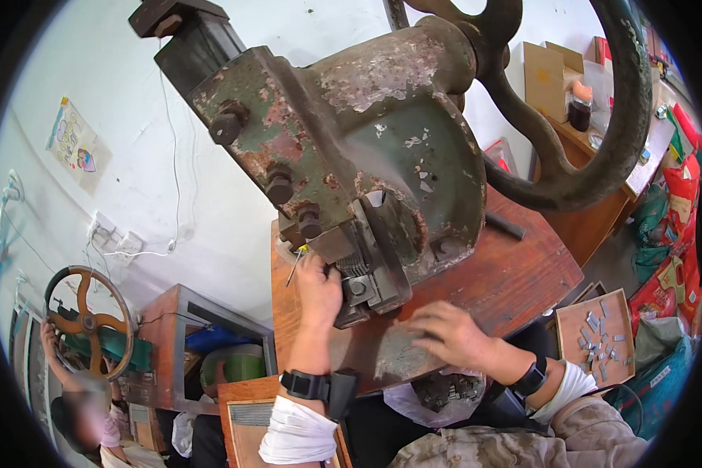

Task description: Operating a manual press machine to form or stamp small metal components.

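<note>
A large worn green fly press (343,132) fills the middle, with its die block (359,285) low at the front. My left hand (320,288) is at the left side of the die, fingers closed around a thin metal rod with a yellow end (293,267). Its exact kind is too small to tell. To the right of the die, my right hand (448,331) hovers above the wooden bench top (491,273), fingers apart and holding nothing. Just below that hand, a clear plastic bag (405,404) holds many small metal pieces.
A wooden tray (597,308) with small metal pieces stands at right. The press's big handwheel (639,93) curves over the upper right. At lower left, another person (82,413) grips a second wheel (88,320) beside a wooden cabinet (160,343). Colourful bags (663,281) line the right edge.
</note>
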Tool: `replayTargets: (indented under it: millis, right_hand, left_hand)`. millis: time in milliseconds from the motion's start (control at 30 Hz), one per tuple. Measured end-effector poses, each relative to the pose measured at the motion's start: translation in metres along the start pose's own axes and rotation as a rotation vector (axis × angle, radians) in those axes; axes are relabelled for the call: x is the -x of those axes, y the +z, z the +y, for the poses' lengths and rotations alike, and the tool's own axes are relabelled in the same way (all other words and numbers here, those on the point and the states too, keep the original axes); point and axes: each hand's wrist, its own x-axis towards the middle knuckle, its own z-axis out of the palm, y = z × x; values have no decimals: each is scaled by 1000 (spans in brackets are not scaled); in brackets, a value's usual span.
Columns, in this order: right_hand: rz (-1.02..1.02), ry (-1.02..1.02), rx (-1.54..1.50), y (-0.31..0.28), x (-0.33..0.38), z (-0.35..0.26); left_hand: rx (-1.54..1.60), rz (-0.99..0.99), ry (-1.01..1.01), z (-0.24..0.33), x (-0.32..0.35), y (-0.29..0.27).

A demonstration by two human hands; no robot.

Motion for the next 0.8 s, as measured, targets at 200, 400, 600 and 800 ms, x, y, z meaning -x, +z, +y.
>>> replayTargets:
  millis: [200,400,600,800]
  right_hand:
    - [209,70,130,9,-96,9]
    - [105,306,140,17,-127,24]
    - [142,258,216,23,-132,12]
    - [107,335,175,17,-132,13]
  left_hand:
    - [224,-28,-185,13,4,2]
    - [291,-73,-299,8,6,4]
    - [312,18,-282,4,6,12]
    - [331,-166,-319,-3,3,8]
